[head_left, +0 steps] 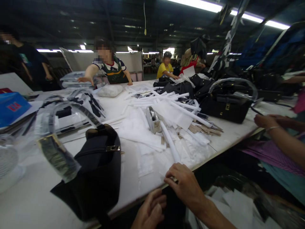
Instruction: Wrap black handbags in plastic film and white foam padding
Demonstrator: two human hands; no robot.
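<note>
At the near table edge, my right hand (pixel 184 184) has thumb and forefinger pinched together beside thin white wrapping sheets (pixel 145 162); what sits between them is too small to make out. Lower and to its left, my left hand (pixel 151 208) hovers off the edge, fingers loosely bent and apart from the thumb, with nothing visible in it. A black handbag (pixel 100 171) with a gold clasp stands left of both hands, its handle (pixel 79 111) wrapped in clear plastic. Farther in, a tape dispenser (pixel 153 120) rests among white rolled tubes (pixel 170 143).
Another black handbag (pixel 227 106) stands at the right, near a co-worker's hand (pixel 267 122). Black bags (pixel 181 87) pile up beyond the tubes. A blue box (pixel 14 108) lies far left. White scraps (pixel 235 203) fill a container below the edge. Several people work across the table.
</note>
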